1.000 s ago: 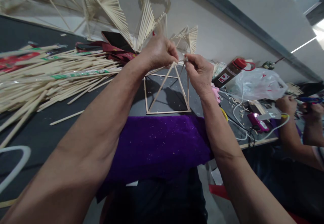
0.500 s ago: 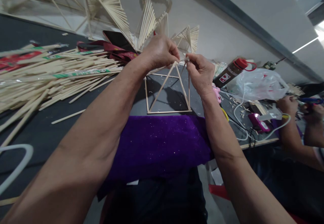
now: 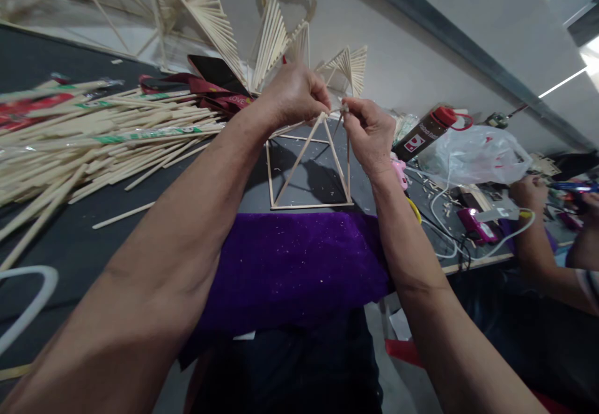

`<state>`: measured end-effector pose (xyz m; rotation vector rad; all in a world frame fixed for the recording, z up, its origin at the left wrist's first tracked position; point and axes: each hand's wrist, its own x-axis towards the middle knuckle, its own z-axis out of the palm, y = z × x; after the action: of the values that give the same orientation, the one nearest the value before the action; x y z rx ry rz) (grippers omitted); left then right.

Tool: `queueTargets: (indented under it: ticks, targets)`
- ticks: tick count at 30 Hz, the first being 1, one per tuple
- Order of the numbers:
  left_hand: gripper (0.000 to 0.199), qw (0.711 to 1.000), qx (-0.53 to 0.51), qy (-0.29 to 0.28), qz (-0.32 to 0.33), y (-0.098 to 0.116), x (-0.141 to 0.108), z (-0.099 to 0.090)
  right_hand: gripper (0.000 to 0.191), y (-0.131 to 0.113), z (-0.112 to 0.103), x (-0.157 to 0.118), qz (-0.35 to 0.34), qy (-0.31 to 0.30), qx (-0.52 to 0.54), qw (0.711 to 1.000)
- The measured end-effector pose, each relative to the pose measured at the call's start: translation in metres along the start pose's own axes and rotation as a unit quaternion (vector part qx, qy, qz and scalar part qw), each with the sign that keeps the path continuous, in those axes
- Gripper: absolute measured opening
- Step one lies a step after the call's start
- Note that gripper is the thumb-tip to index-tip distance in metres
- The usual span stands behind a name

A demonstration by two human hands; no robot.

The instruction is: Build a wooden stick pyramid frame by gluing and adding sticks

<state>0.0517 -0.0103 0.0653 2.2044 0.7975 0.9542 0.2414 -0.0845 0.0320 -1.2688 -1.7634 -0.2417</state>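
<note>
A frame of thin wooden sticks (image 3: 312, 205) stands on the dark table, with a square base and slanted sticks rising to peaks. My left hand (image 3: 299, 94) is closed at the top of the frame, left of the front peak; its fingertips pinch near a stick, partly hidden. My right hand (image 3: 370, 128) pinches the top of the right-hand sticks between thumb and forefinger, where a small pale joint shows. The two hands are a short way apart. A purple cloth (image 3: 299, 264) lies along the table edge in front of the frame.
Loose sticks (image 3: 140, 152) are heaped on the left. Finished stick models (image 3: 269, 42) stand along the wall behind. On the right are a bottle (image 3: 423, 133), a plastic bag (image 3: 486, 155), a pink device (image 3: 478, 225) with a white cable, and another person's hand (image 3: 528, 194).
Both my hands keep nearly the same hold at the frame's top. The view has shifted very slightly. At the right, the other person's hands have moved a little apart.
</note>
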Motion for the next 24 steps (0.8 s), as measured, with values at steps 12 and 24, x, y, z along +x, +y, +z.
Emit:
queueTargets:
  ticks: [12,24]
  targets:
    - [0.014,1.0,0.009,-0.001,-0.002,0.0015,0.0004,-0.0003,0.026,0.0041,0.0006,-0.0006,-0.01,0.001,0.026,1.0]
    - [0.019,1.0,0.009,-0.006,-0.008,0.0038,-0.0009,-0.0012,0.028,0.0023,0.0017,-0.003,-0.001,0.019,0.006,1.0]
